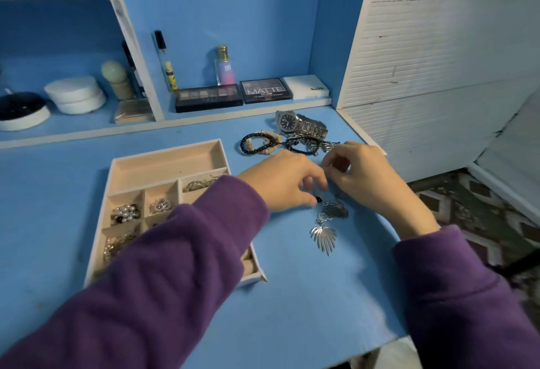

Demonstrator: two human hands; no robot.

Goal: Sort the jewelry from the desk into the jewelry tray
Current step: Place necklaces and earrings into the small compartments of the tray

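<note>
- While both hands meet over the desk [292, 295] just right of the tray, the left hand [283, 181] has its thumb and curled fingertips closed on the dark bead at the top of the shell-shaped earring [336, 210]. It reads as a pinch, and the earring body lies flat on the desk.
- Right hand [368, 178]: knuckles up, fingers curled in tight toward the left fingertips. What they hold, if anything, is hidden, so I can't tell.
- Leaf-shaped earring [323, 237] lies on the near side of the shell one, touching or hooked to it (can't tell which). Its long axis runs from the hands toward the person, with the leaf tips pointing at the near edge.
- Key relation: the jewelry tray [163, 155] sits left of both earrings, and the left sleeve [175, 251] crosses over its right-hand and near compartments. The left hand is the nearer one. My read is that the earring goes up and leftward, and the forearm has to pull back to uncover a slot.
- Risk, as a guess: if the two earrings are linked, one drags the other.
- Tray slots in view hold pearl pieces [125, 213], small silver pieces [160, 206] and rings [198, 184].
- Beyond the hands, unsorted on the desk, are the beaded bracelets [260, 142] and a steel wristwatch [301, 123].
- On the back ledge are eyeshadow palettes [209, 96] and a perfume bottle [225, 66].
</note>
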